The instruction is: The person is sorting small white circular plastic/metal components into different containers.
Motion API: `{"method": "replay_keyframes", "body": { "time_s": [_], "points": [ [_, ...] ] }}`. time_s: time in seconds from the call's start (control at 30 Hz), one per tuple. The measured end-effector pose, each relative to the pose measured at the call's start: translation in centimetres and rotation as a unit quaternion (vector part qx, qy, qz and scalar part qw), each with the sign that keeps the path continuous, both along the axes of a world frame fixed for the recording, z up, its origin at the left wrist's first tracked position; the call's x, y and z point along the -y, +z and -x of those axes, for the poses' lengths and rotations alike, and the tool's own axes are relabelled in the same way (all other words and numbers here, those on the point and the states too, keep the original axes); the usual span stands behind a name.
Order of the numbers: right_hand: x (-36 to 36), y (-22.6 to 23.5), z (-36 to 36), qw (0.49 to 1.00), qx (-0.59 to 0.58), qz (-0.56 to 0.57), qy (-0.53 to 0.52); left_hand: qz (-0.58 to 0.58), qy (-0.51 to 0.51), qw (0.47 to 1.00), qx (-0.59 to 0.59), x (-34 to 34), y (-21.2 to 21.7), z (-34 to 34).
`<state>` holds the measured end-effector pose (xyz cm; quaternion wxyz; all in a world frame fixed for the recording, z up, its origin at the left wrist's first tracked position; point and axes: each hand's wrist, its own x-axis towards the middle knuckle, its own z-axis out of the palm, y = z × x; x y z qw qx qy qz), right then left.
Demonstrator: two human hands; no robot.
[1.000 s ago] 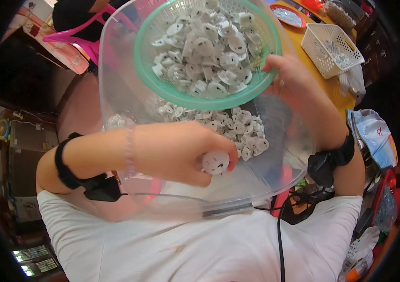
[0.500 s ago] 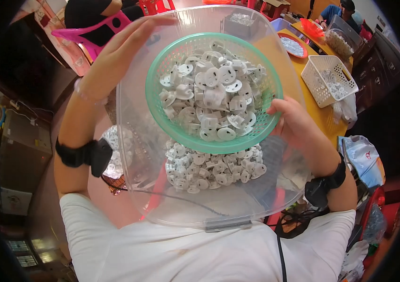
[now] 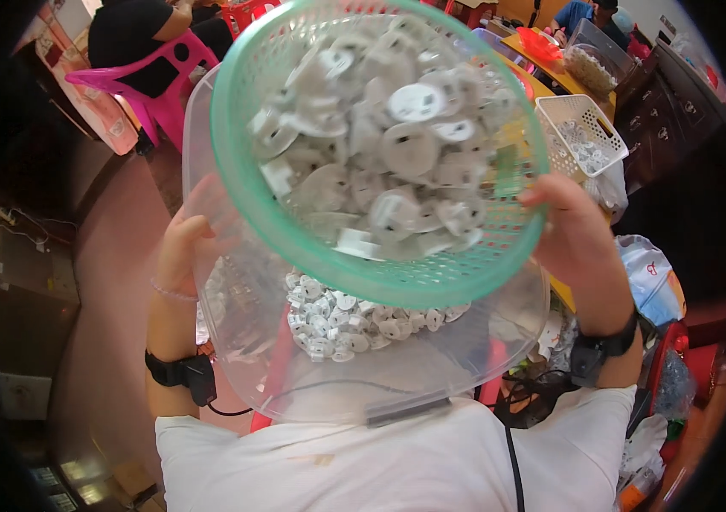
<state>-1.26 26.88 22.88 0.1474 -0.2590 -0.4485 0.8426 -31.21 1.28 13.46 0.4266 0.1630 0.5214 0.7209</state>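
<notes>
My right hand point(image 3: 574, 218) is closed on the right rim of a green mesh basket point(image 3: 248, 205), its thumb over the edge. The basket is lifted and tilted, heaped with white plastic parts point(image 3: 384, 141), many with round faces. Beneath it is a big clear plastic bin point(image 3: 312, 401), close against my body. More small white parts point(image 3: 342, 324) lie in the bin, partly hidden by the basket. My left hand point(image 3: 185, 243) is closed at the bin's left rim, its fingers showing faintly through the clear wall.
A white perforated basket point(image 3: 580, 136) with clear pieces stands on a yellow table point(image 3: 561, 294) at the right. Behind are a pink chair point(image 3: 154, 81) with a person seated, and another person point(image 3: 589, 21) at far right. A plastic bag point(image 3: 651, 277) hangs near my right arm.
The green basket has risen closer and tilted, with my right hand still on it. My left hand has come down from the bin's far left to its near left rim.
</notes>
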Motion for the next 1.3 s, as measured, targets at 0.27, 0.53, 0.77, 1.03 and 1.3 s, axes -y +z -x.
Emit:
{"method": "replay_keyframes", "body": {
  "time_s": [0.27,0.53,0.77,1.03,1.3],
  "points": [
    [1.6,5.0,-8.6,0.991,0.024,0.001,-0.133,-0.006,0.047,0.999,0.025,0.7,0.7,-0.4],
    [-1.0,1.8,-17.2,0.955,0.072,-0.027,-0.286,-0.018,0.005,0.999,0.030,1.1,-0.1,0.1],
    [-3.5,-4.0,-19.4,0.925,0.139,0.031,-0.352,0.041,0.024,0.999,-0.005,-0.3,2.4,-0.4],
    [-5.0,-10.9,-19.4,0.928,0.119,0.129,-0.329,0.097,0.044,0.994,0.035,-1.9,3.7,-0.4],
    [-9.0,-15.5,-14.0,0.933,0.077,0.224,-0.272,0.144,0.053,0.988,0.007,-2.2,5.0,-0.4]
  ]
}}
